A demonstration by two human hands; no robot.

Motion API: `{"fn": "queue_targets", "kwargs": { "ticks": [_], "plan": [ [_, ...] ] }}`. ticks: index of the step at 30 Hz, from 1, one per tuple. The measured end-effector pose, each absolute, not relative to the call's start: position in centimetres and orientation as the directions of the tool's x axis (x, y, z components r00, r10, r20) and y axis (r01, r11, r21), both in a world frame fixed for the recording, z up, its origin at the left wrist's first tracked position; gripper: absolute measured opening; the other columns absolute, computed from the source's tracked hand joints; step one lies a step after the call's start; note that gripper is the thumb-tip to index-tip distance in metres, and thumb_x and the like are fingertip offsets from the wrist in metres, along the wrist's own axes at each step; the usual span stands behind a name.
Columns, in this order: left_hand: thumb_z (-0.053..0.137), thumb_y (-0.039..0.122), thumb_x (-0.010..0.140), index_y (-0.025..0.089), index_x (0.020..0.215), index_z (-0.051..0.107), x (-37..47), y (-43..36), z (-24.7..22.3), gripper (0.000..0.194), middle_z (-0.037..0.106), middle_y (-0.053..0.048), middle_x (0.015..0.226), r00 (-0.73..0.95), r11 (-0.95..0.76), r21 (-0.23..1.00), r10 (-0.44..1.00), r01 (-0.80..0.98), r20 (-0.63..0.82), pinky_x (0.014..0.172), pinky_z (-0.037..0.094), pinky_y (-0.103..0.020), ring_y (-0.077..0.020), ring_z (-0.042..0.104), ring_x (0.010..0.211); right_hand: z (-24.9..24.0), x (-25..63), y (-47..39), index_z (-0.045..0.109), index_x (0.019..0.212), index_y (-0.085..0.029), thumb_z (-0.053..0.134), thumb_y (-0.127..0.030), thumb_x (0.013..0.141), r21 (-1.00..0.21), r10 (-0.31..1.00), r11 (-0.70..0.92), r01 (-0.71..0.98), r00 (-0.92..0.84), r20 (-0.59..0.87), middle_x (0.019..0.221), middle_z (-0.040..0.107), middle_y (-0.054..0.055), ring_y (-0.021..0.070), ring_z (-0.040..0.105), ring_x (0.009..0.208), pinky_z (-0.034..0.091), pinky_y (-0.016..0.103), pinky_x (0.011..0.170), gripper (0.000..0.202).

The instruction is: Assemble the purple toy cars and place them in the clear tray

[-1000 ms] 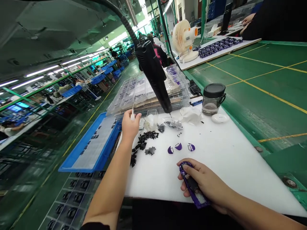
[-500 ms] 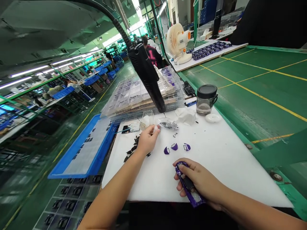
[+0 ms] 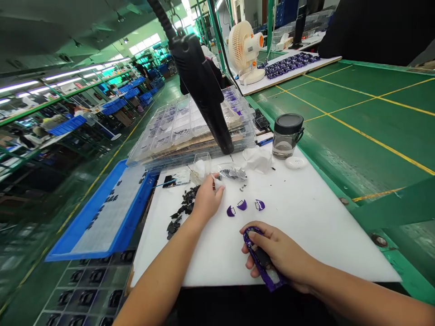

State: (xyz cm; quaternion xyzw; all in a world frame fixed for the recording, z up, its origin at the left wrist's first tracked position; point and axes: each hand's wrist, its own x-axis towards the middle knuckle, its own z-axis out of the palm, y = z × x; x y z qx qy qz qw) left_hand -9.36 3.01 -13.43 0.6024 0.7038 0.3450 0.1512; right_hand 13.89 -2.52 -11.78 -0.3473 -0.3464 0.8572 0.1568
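My right hand [image 3: 268, 249] is wrapped around a purple plastic housing [image 3: 272, 283] with dark parts inside, thumb pressed near its rounded upper end. It is held tilted over the near edge of the white work surface. Farther off, my left hand [image 3: 208, 197] pinches a small white piece [image 3: 218, 184], soft-looking like tissue; its exact kind is unclear. Just beyond these fingers lies a clear plastic bag [image 3: 233, 172] of dark small parts. Between my hands rest three curved purple covers [image 3: 241, 205] with cut-outs. Black small pieces [image 3: 185, 203] are heaped left of my left hand.
A black electric screwdriver [image 3: 204, 90] hangs over the bench before stacked clear trays [image 3: 163, 131]. A lidded cup [image 3: 287, 136], white oval case [image 3: 295, 163] and crumpled tissue [image 3: 257, 159] are at back right. A blue tray [image 3: 115, 244] flanks the left edge.
The view has shifted slightly, so the bench appears farther left. My left hand has turned a little, and the white piece shows more. My right hand keeps hold of the purple housing.
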Motion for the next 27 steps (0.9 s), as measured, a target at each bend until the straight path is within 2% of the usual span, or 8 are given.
{"fn": "queue_targets", "kwargs": {
  "ticks": [5, 12, 15, 17, 19, 22, 24, 27],
  "plan": [
    [0.067, 0.014, 0.085, 0.019, 0.128, 0.047, -9.7, 3.0, -13.9, 0.048, 0.061, -0.009, 0.108, -0.214, 0.028, 0.652, 0.954, 0.758, 0.208, 0.085, 0.05, -0.039, -0.0271, 0.062, 0.092, -12.1, 13.7, -2.4, 0.054, 0.109, -0.02, 0.051, -0.037, 0.095, -0.702, 0.51, -0.711, -0.037, -0.715, -0.479, 0.086, 0.061, 0.003, 0.0165, 0.065, 0.067, 0.055, 0.032, 0.06, 0.023],
    [0.071, 0.014, 0.082, 0.018, 0.133, 0.041, -9.8, 2.1, -13.1, 0.059, 0.059, -0.009, 0.11, -0.208, 0.021, 0.63, 0.952, 0.777, 0.225, 0.089, 0.05, -0.04, -0.0263, 0.062, 0.095, -11.8, 13.7, -2.4, 0.055, 0.107, -0.019, 0.051, -0.038, 0.095, -0.702, 0.509, -0.712, -0.033, -0.713, -0.482, 0.086, 0.061, 0.003, 0.015, 0.064, 0.065, 0.055, 0.029, 0.057, 0.023],
    [0.075, 0.021, 0.08, 0.018, 0.136, 0.038, -9.8, 0.1, -11.6, 0.066, 0.053, -0.012, 0.12, -0.219, 0.002, 0.528, 0.911, 0.849, 0.349, 0.086, 0.05, -0.042, -0.0273, 0.059, 0.094, -11.8, 13.7, -2.5, 0.055, 0.106, -0.018, 0.051, -0.038, 0.095, -0.703, 0.515, -0.71, -0.041, -0.711, -0.479, 0.085, 0.061, 0.003, 0.0149, 0.064, 0.064, 0.055, 0.028, 0.056, 0.023],
    [0.071, 0.03, 0.086, 0.019, 0.125, 0.048, -9.6, -1.3, -10.7, 0.046, 0.057, -0.008, 0.105, -0.151, -0.039, 0.413, 0.895, 0.91, 0.419, 0.074, 0.05, -0.038, -0.024, 0.058, 0.079, -11.9, 13.7, -2.5, 0.055, 0.105, -0.018, 0.052, -0.038, 0.094, -0.702, 0.511, -0.711, -0.042, -0.717, -0.474, 0.084, 0.061, 0.002, 0.0146, 0.064, 0.064, 0.055, 0.028, 0.057, 0.023],
    [0.067, 0.035, 0.09, 0.02, 0.111, 0.056, -9.2, -2.2, -10.4, 0.029, 0.058, -0.004, 0.09, -0.02, -0.099, 0.363, 0.95, 0.926, 0.312, 0.065, 0.048, -0.034, -0.0212, 0.056, 0.067, -12.2, 13.7, -2.5, 0.055, 0.104, -0.019, 0.053, -0.039, 0.094, -0.704, 0.508, -0.709, -0.046, -0.726, -0.464, 0.084, 0.061, 0.003, 0.0148, 0.065, 0.064, 0.055, 0.028, 0.057, 0.023],
    [0.068, 0.03, 0.089, 0.018, 0.11, 0.06, -8.2, -2.5, -11.1, 0.026, 0.06, -0.004, 0.092, 0.131, -0.159, 0.325, 0.986, 0.932, 0.107, 0.067, 0.049, -0.035, -0.0232, 0.06, 0.074, -12.4, 13.8, -2.5, 0.055, 0.105, -0.019, 0.054, -0.039, 0.093, -0.705, 0.514, -0.706, -0.06, -0.729, -0.452, 0.084, 0.062, 0.003, 0.0149, 0.066, 0.064, 0.055, 0.029, 0.058, 0.024],
    [0.067, 0.026, 0.089, 0.018, 0.111, 0.061, -7.7, -2.2, -11.6, 0.024, 0.06, -0.005, 0.096, 0.157, -0.158, 0.31, 0.987, 0.937, 0.029, 0.068, 0.048, -0.036, -0.0249, 0.061, 0.08, -12.5, 13.8, -2.5, 0.054, 0.105, -0.019, 0.056, -0.041, 0.092, -0.699, 0.512, -0.712, -0.065, -0.729, -0.454, 0.085, 0.062, 0.003, 0.0148, 0.066, 0.065, 0.055, 0.029, 0.059, 0.026],
    [0.065, 0.024, 0.089, 0.021, 0.1, 0.064, -7.3, -1.9, -11.8, 0.012, 0.06, -0.003, 0.093, 0.166, -0.143, 0.364, 0.986, 0.92, -0.031, 0.064, 0.046, -0.034, -0.0241, 0.061, 0.078, -12.5, 13.8, -2.4, 0.054, 0.104, -0.019, 0.059, -0.046, 0.089, -0.691, 0.502, -0.721, -0.057, -0.73, -0.464, 0.085, 0.061, 0.002, 0.0152, 0.066, 0.065, 0.056, 0.03, 0.06, 0.031]
  ]
}}
